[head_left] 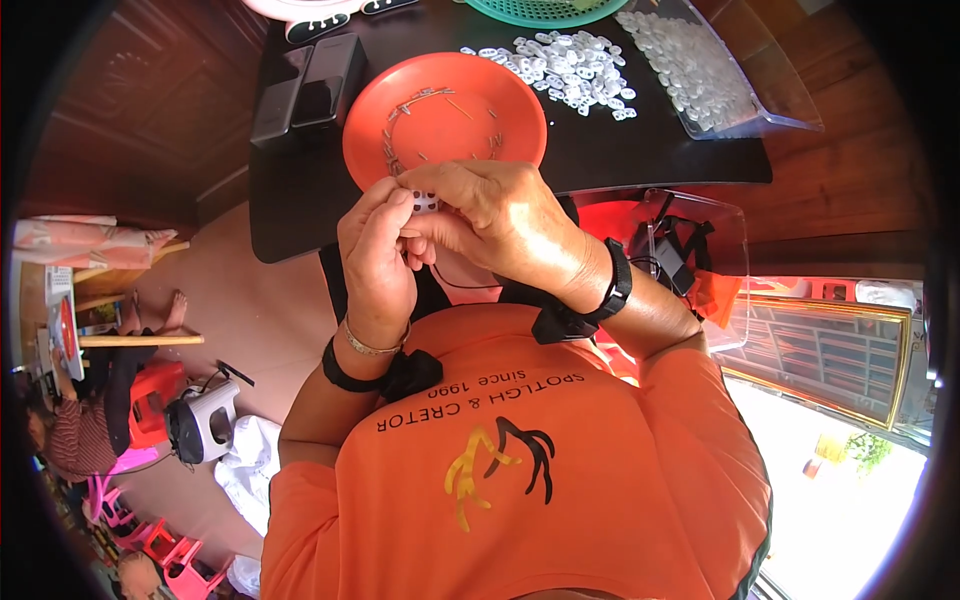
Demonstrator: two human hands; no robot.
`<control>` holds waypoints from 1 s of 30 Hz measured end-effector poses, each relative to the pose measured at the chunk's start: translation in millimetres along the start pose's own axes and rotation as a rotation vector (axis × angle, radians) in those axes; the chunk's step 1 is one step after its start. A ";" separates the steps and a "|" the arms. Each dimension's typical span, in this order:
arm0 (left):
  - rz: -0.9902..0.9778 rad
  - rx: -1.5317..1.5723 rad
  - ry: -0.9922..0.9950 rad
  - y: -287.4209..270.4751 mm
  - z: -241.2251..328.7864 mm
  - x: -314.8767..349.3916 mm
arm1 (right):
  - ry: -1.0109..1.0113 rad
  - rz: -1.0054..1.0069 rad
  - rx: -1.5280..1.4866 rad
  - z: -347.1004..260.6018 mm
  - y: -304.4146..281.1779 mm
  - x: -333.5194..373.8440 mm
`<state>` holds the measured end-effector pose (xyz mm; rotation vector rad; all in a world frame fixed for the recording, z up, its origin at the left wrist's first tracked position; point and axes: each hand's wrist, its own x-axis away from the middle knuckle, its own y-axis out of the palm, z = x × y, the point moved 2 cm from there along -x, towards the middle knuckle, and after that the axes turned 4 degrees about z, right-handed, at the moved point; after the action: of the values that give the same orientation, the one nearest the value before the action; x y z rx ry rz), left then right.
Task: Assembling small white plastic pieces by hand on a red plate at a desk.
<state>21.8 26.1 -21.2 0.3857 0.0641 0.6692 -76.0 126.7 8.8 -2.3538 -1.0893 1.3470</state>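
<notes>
Far left, beyond the floor, another person in a striped garment, with red and grey plastic stools nearby. Dark, smooth tabletop ahead. On its left side, two flat grey-black rectangular objects, side by side. Next, a round orange bowl, smooth-walled; thin metal pins lie scattered inside, mostly round the edge of its base. Hands overlap the bowl's near rim, hiding part of it. Left hand: thumb and fingertips pressed together on the left end of a small white piece, held just at the bowl's near edge. Piece is hard-looking, dark spots in two rows, spotted face up; fingers cover its ends, so long axis and pointing cannot be told. Right hand: curled over from the right, thumb and fingers pinching the same piece. Black strap on the right wrist. Beyond the bowl, a green perforated basket; right of it, a loose heap of white pieces, small and holed. Farther right, a clear plastic tray filled with translucent pieces. Below the table edge, a clear bin holding red and black items.
</notes>
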 end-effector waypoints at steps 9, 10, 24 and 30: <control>-0.027 0.000 0.095 2.0 -2.5 -0.6 | 0.025 0.012 -0.031 1.0 0.9 2.2; -0.033 0.002 0.098 2.5 -2.2 0.7 | 0.008 0.014 0.007 0.6 1.4 3.5; -0.035 0.003 0.160 -6.8 4.5 -2.2 | -0.017 0.304 0.516 23.7 -127.8 -38.9; -0.095 -0.216 0.168 -6.4 10.5 -6.7 | -0.103 0.568 1.304 42.9 -223.1 -66.1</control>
<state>22.2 14.0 -14.3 0.1167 0.1676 0.6067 -241.2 230.4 142.9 -1.5382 0.4929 1.5863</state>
